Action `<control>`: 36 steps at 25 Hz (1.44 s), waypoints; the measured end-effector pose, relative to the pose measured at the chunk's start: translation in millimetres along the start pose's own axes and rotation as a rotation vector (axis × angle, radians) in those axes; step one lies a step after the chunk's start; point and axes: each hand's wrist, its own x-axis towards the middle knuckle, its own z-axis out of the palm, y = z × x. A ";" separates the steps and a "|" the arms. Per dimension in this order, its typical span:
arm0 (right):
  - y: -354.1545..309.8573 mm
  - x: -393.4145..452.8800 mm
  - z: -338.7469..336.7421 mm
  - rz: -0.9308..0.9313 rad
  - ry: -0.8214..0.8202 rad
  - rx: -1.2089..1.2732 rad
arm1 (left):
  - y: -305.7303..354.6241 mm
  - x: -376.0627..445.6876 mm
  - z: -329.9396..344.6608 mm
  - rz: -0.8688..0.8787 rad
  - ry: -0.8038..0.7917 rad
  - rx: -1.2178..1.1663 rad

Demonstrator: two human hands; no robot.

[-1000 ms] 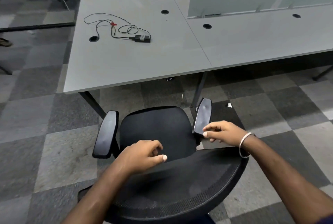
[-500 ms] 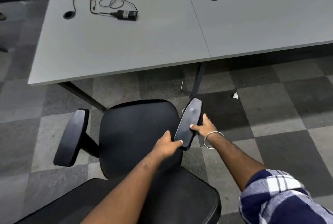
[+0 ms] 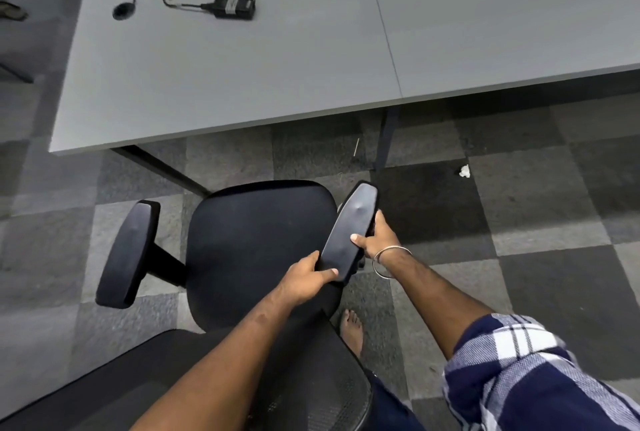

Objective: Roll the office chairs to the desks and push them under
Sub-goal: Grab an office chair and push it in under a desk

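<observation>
Chair point(image 3: 256, 243) is parked at 6 o'clock of the desk point(image 3: 242, 84), not yet under. Its hard right armrest point(image 3: 349, 233) is gripped by left hand point(image 3: 304, 280) and right hand point(image 3: 375, 240). Wheels, probably, make rolling easy.

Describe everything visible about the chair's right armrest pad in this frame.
The right armrest pad is a long, black, smooth plastic-looking pad with rounded ends, angled toward the desk. The left hand grips its near end; the right hand holds its outer edge. Its support is hidden.
</observation>
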 end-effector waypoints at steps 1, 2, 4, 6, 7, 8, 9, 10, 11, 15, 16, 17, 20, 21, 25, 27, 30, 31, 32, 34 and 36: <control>-1.6 0.4 -0.8 0.007 -0.007 -0.002 | -1.3 0.8 -1.2 0.004 0.000 0.001; -3.7 0.9 -1.3 0.014 -0.008 -0.015 | -2.3 1.5 -1.2 0.011 0.009 0.003; -5.1 2.8 0.1 0.019 -0.002 -0.063 | -6.0 3.9 0.9 0.029 0.036 0.007; -7.0 5.6 -0.5 0.021 -0.005 -0.087 | -8.3 5.7 0.5 0.041 0.050 0.005; -8.2 7.3 -0.4 0.019 -0.014 -0.096 | -9.5 6.7 0.5 0.048 0.051 0.000; -10.4 8.3 -0.2 0.010 -0.026 -0.127 | -10.2 7.0 2.0 0.056 0.044 -0.001; -13.1 9.8 0.3 -0.004 -0.036 -0.187 | -9.8 6.2 7.4 0.064 0.025 -0.003; -16.8 11.2 -0.1 -0.024 -0.045 -0.277 | -8.3 2.9 17.0 0.076 -0.011 -0.023; -21.3 11.7 0.1 -0.049 -0.056 -0.372 | -7.6 -1.8 28.4 0.082 -0.058 -0.083; -25.9 11.4 -0.7 -0.084 -0.064 -0.507 | -20.3 -3.7 65.4 0.109 -0.117 -0.427; -26.4 11.8 -1.3 -0.086 -0.064 -0.500 | -21.4 -0.3 64.7 0.104 -0.110 -0.468; -25.2 10.9 -1.6 -0.086 -0.070 -0.481 | -21.9 1.3 62.7 0.090 -0.106 -0.494; -14.9 0.4 3.7 -0.071 -0.099 -0.418 | -20.7 2.6 61.5 0.055 -0.103 -0.562; -9.0 -6.4 8.1 -0.053 -0.102 -0.397 | -19.6 2.2 63.1 0.057 -0.100 -0.570; 4.4 -18.5 18.2 -0.011 -0.072 -0.329 | -17.9 1.4 62.2 0.070 -0.119 -0.587; 0.3 -20.0 19.4 -0.043 -0.019 -0.389 | -21.2 0.6 53.6 0.064 -0.126 -0.539; -16.5 -28.4 24.2 -0.233 0.128 -0.643 | -35.9 -2.8 23.1 0.061 -0.039 -0.381; -22.5 -32.7 27.6 -0.324 0.165 -0.724 | -44.3 -4.3 8.5 0.057 0.015 -0.368; -30.5 -37.8 31.7 -0.416 0.181 -0.786 | -53.8 -7.1 -8.4 0.053 0.070 -0.374; -53.3 -47.4 45.0 -0.555 0.126 -0.862 | -75.9 -14.5 -50.9 0.039 0.183 -0.379; -77.4 -57.1 67.1 -0.596 -0.062 -0.892 | -103.6 -26.1 -100.1 -0.001 0.311 -0.365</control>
